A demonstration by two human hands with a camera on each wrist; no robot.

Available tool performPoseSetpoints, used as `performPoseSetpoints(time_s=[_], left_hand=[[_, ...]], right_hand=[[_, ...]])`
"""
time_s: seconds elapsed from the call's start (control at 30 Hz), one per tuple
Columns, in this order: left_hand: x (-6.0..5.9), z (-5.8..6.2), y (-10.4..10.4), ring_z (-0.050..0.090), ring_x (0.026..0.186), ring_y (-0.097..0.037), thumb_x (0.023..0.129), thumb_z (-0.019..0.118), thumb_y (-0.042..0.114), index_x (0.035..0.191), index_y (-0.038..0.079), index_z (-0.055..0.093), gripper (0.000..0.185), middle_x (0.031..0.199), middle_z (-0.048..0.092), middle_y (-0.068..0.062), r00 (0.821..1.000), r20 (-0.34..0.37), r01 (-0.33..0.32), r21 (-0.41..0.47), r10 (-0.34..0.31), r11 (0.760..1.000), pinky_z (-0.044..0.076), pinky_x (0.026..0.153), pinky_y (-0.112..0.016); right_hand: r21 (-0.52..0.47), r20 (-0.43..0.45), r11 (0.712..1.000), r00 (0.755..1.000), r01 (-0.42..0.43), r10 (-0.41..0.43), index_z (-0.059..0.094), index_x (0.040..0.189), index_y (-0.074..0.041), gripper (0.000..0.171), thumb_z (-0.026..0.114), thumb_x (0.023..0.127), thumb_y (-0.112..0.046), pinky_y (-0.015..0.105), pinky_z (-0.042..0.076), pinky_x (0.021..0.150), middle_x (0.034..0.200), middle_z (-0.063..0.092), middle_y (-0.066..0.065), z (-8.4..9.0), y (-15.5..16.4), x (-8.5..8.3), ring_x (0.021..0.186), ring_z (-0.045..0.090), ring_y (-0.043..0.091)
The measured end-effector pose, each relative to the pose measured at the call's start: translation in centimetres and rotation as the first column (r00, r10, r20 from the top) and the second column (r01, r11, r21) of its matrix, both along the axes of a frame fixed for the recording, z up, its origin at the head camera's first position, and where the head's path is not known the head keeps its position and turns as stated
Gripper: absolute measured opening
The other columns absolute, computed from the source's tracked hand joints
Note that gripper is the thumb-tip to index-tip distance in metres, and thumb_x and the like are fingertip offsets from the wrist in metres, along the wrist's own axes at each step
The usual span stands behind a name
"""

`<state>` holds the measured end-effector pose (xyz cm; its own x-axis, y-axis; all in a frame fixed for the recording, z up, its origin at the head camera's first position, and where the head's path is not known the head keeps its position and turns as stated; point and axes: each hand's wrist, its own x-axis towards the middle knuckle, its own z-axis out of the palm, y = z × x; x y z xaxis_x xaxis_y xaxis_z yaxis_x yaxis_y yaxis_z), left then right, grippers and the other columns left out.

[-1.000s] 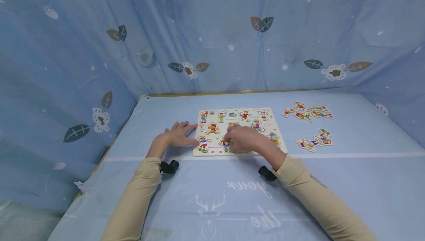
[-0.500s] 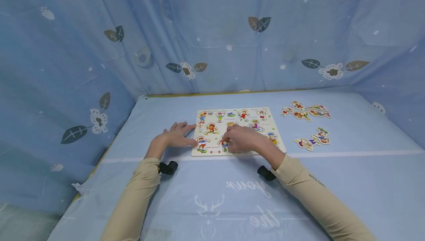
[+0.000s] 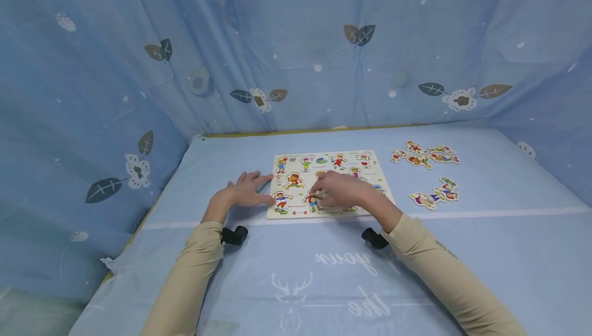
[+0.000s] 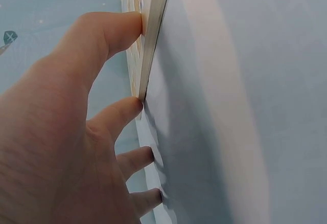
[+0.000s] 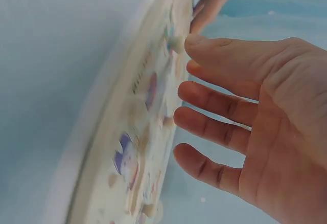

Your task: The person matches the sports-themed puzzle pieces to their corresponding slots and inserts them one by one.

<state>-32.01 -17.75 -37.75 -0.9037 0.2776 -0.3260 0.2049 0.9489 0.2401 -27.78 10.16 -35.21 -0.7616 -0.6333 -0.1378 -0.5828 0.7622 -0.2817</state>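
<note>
A wooden peg puzzle board [image 3: 305, 182] printed with sports figures lies on the table, several knobbed pieces set in it. My left hand [image 3: 247, 189] is spread at its left edge; in the left wrist view the thumb and index fingertip touch the board's side [image 4: 153, 35]. My right hand [image 3: 344, 191] is over the board's lower middle, at a figure piece [image 3: 313, 201] in red and blue. In the right wrist view, its thumb tip is right at a pale knob [image 5: 176, 44], the other fingers extended and apart. The hand hides part of the board.
On the table right of the board, several loose puzzle pieces [image 3: 420, 161] lie in a cluster. More pieces [image 3: 425, 200] lie nearer, close together. A blue patterned curtain [image 3: 296, 69] hangs behind the table.
My right hand has shifted slightly up and right, uncovering more of the figure piece and the printed word below it. My left hand stays at the board's left edge.
</note>
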Motion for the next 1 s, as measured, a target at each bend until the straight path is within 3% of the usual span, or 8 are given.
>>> performPoseSetpoints(time_s=[0.13,0.3,0.43,0.6,0.77,1.0], left_hand=[[-0.1,-0.1,0.0,0.001,0.15,-0.045,0.087,0.061,0.06,0.158,0.027,0.025,0.086,0.165,0.012,-0.016,1.0,-0.002,0.001,0.0,-0.001,1.0,0.007,0.112,-0.075],[0.0,0.1,-0.1,0.001,0.15,-0.046,0.088,0.06,0.059,0.159,0.026,0.025,0.086,0.165,0.012,-0.017,1.0,0.005,0.007,0.0,-0.007,1.0,0.007,0.112,-0.075],[-0.1,0.0,-0.1,0.001,0.15,-0.046,0.087,0.06,0.06,0.159,0.026,0.025,0.086,0.165,0.012,-0.017,1.0,0.008,0.008,0.006,-0.008,1.0,0.007,0.112,-0.075],[-0.1,0.0,-0.2,0.0,0.15,-0.046,0.088,0.06,0.06,0.159,0.027,0.025,0.085,0.165,0.012,-0.017,1.0,0.012,0.008,0.013,-0.009,1.0,0.006,0.111,-0.075],[-0.1,0.1,-0.2,0.0,0.15,-0.046,0.089,0.06,0.059,0.159,0.027,0.024,0.085,0.165,0.011,-0.017,1.0,0.014,0.014,0.018,-0.014,1.0,0.006,0.111,-0.075],[0.1,0.0,-0.1,0.0,0.15,-0.046,0.089,0.06,0.059,0.159,0.025,0.024,0.085,0.165,0.012,-0.018,1.0,0.015,0.008,0.028,-0.009,1.0,0.006,0.111,-0.075]], right_hand=[[-0.043,0.019,0.999,1.0,0.022,-0.021,0.065,0.13,-0.009,0.036,0.065,0.095,-0.018,0.043,0.048,0.1,0.137,0.056,0.011,0.5,1.1,-0.4,0.129,0.051,0.029],[-0.104,-0.006,0.994,0.999,0.043,-0.044,0.064,0.131,-0.005,0.037,0.065,0.096,-0.016,0.044,0.049,0.099,0.13,0.061,0.012,1.3,3.3,-1.3,0.121,0.056,0.03],[-0.174,-0.008,0.978,0.993,0.117,-0.12,0.061,0.133,-0.001,0.039,0.063,0.096,-0.014,0.048,0.048,0.098,0.128,0.061,0.017,2.5,6.0,-1.9,0.117,0.057,0.032],[-0.271,0.019,0.92,0.957,0.282,-0.288,0.057,0.136,0.0,0.042,0.061,0.098,-0.017,0.051,0.048,0.094,0.127,0.058,0.02,4.1,10.6,-2.0,0.116,0.055,0.034],[-0.329,0.044,0.846,0.902,0.419,-0.43,0.051,0.14,0.001,0.048,0.056,0.102,-0.027,0.056,0.047,0.093,0.133,0.054,0.024,5.6,16.1,-1.1,0.119,0.051,0.039],[-0.377,0.067,0.762,0.836,0.527,-0.545,0.041,0.145,0.004,0.058,0.048,0.104,-0.036,0.064,0.039,0.097,0.139,0.044,0.03,6.1,22.5,0.6,0.122,0.044,0.044]])
